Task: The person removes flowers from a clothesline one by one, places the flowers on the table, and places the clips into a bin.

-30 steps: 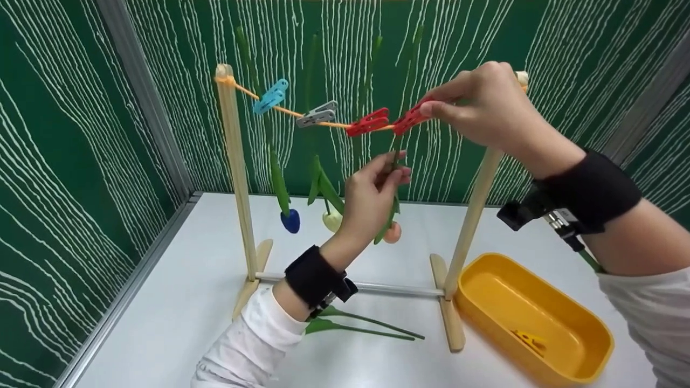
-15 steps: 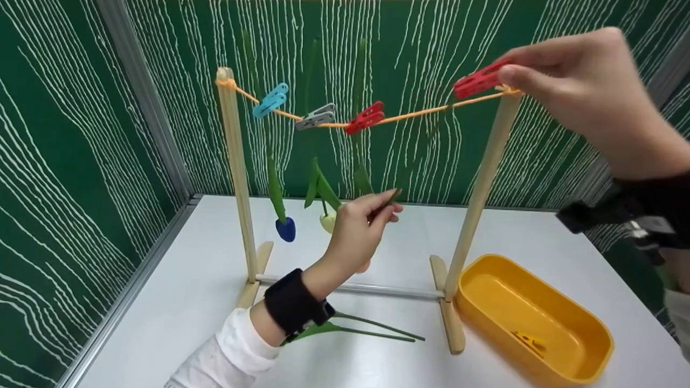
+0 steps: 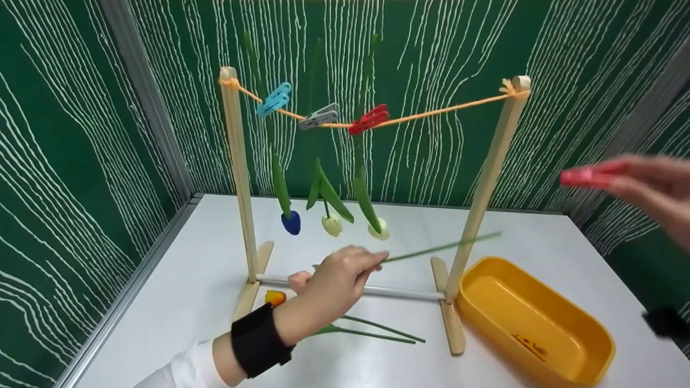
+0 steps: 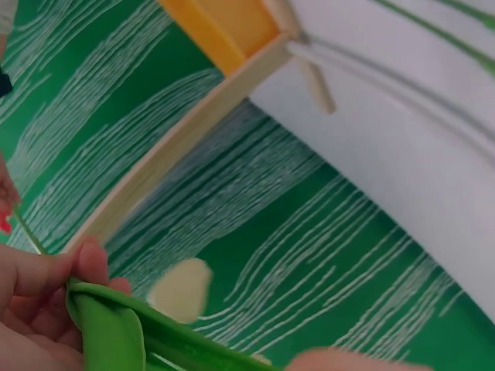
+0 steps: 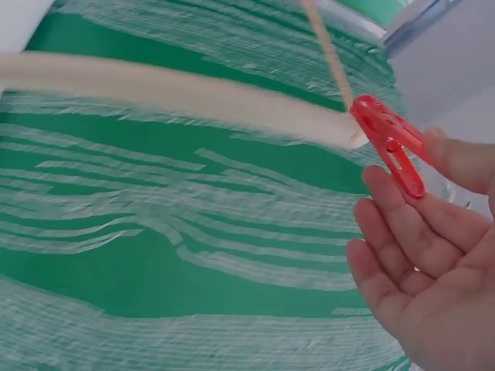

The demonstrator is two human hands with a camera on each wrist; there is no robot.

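My left hand (image 3: pixel 338 280) grips an artificial tulip by its stem, low in front of the rack. The thin green stem (image 3: pixel 442 249) points right, and a peach bloom (image 3: pixel 299 281) shows left of the hand. In the left wrist view its broad leaf (image 4: pixel 112 336) lies against the fingers. My right hand (image 3: pixel 660 194), at the right edge, pinches a red clothespin (image 5: pixel 387 139) between thumb and fingers, away from the line. On the orange cord (image 3: pixel 436 112), a blue clothespin (image 3: pixel 274 99), a grey one (image 3: pixel 319 117) and another red one (image 3: pixel 369 119) hold three hanging tulips, one blue and two cream.
The wooden rack's right post (image 3: pixel 488 188) stands beside a yellow tub (image 3: pixel 539 302) with a yellow clothespin (image 3: pixel 530 345) inside. On the white table, tulip stems (image 3: pixel 377 333) lie in front of the rack, and an orange-yellow bloom (image 3: pixel 275 298) shows by the left forearm.
The right hand has taken the red clothespin off the cord and moved it right and down. The left hand has lowered the peach tulip, whose stem has swung from upright to nearly level.
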